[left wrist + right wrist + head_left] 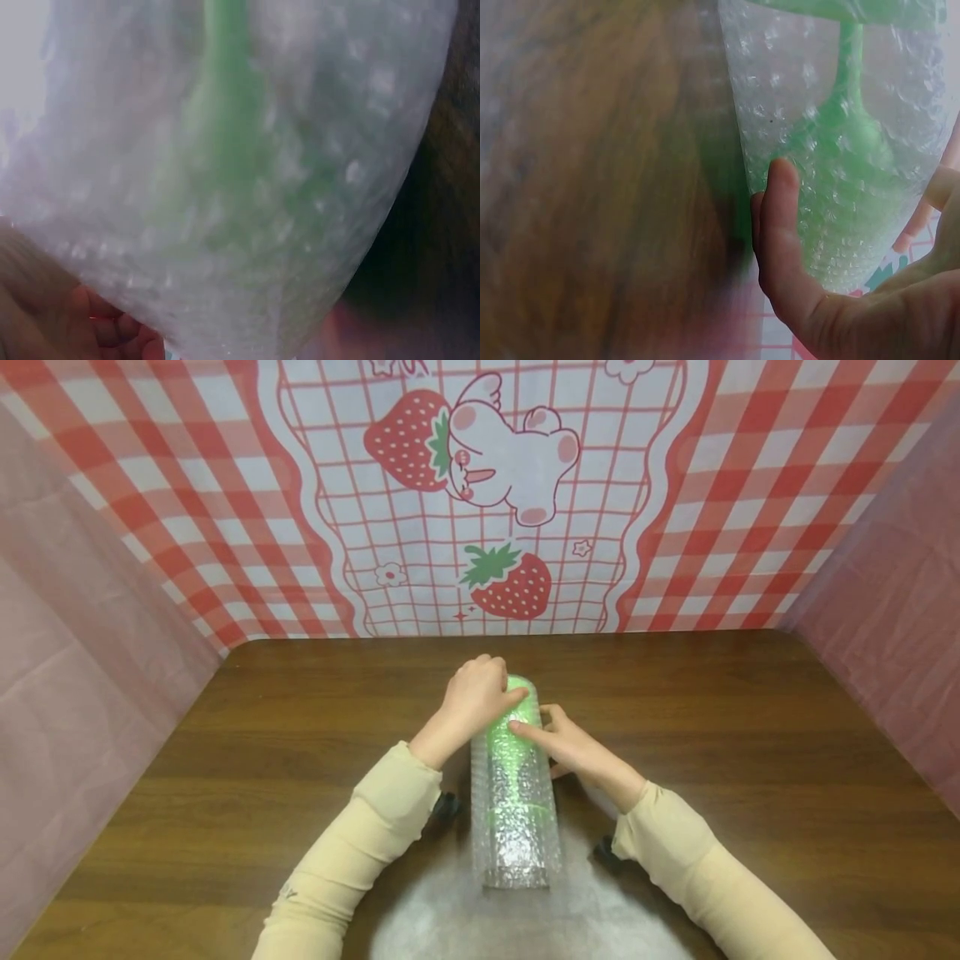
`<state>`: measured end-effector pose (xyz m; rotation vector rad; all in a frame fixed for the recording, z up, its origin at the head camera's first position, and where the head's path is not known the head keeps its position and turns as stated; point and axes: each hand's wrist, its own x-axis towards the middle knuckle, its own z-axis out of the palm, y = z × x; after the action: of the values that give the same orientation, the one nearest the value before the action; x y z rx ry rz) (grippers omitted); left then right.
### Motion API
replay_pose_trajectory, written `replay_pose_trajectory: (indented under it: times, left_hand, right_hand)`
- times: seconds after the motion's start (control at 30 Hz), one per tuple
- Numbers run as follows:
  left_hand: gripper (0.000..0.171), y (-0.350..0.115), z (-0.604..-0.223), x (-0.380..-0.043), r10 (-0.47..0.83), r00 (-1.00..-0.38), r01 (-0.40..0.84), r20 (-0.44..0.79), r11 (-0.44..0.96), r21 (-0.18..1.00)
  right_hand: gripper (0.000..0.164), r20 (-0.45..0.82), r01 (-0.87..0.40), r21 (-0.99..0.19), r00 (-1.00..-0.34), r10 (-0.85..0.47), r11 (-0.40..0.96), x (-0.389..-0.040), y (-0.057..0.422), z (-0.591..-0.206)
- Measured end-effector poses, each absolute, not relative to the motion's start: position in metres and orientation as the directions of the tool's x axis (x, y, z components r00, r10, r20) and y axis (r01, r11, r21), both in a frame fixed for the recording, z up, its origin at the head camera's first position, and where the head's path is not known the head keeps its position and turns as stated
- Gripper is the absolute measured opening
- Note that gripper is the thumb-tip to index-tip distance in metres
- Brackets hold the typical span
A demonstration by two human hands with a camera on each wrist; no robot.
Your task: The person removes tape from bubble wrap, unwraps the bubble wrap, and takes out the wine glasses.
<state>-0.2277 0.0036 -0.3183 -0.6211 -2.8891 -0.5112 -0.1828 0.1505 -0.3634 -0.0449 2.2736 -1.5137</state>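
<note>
A green stemmed goblet (847, 139) shows through clear bubble wrap (517, 852), which surrounds it as a long tube. In the head view the wrapped goblet stands out at the middle of the table, its green bowl end away from me. My left hand (480, 693) holds that far end from the left, thumb lying across the wrap. From the right side my right hand (566, 743) grips the wrap a little nearer, with its thumb on top and the fingers round the side. Blurred wrap fills most of the left wrist view, the green stem (229, 67) inside it.
The brown wooden table (247, 735) extends on both sides. Behind it hangs a red-and-white checked cloth (750, 485) with strawberries. Pink curtains (67, 610) flank the table. A pale, glossy patch (517, 927) lies at the near edge.
</note>
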Motion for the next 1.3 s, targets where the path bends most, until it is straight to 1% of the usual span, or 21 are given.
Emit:
replay_pose_trajectory:
  times: [0.23,0.47,0.8,0.9,1.13,1.3]
  left_hand:
    - [0.025,0.006,-0.317,-0.226,0.391,-0.893,0.442,0.224,0.854,0.273]
    - [0.025,0.007,-0.318,-0.226,0.393,-0.889,0.447,0.236,0.857,0.256]
    - [0.023,0.008,-0.321,-0.226,0.367,-0.889,0.435,0.274,0.862,0.259]
    - [0.020,0.008,-0.321,-0.226,0.357,-0.893,0.428,0.274,0.862,0.273]
    - [0.016,0.005,-0.323,-0.228,0.370,-0.883,0.451,0.290,0.841,0.300]
    - [0.015,0.004,-0.324,-0.227,0.386,-0.872,0.469,0.301,0.833,0.293]
  right_hand:
    - [0.087,-0.308,0.189,-0.894,-0.918,-0.250,0.406,-0.183,0.149,-0.363]
    - [0.085,-0.313,0.199,-0.892,-0.919,-0.238,0.407,-0.179,0.148,-0.360]
    - [0.073,-0.310,0.183,-0.888,-0.915,-0.258,0.421,-0.165,0.142,-0.334]
    - [0.074,-0.310,0.184,-0.890,-0.916,-0.256,0.417,-0.168,0.143,-0.337]
    - [0.086,-0.302,0.185,-0.891,-0.923,-0.236,0.415,-0.180,0.147,-0.360]
    - [0.087,-0.297,0.182,-0.890,-0.927,-0.228,0.418,-0.181,0.147,-0.363]
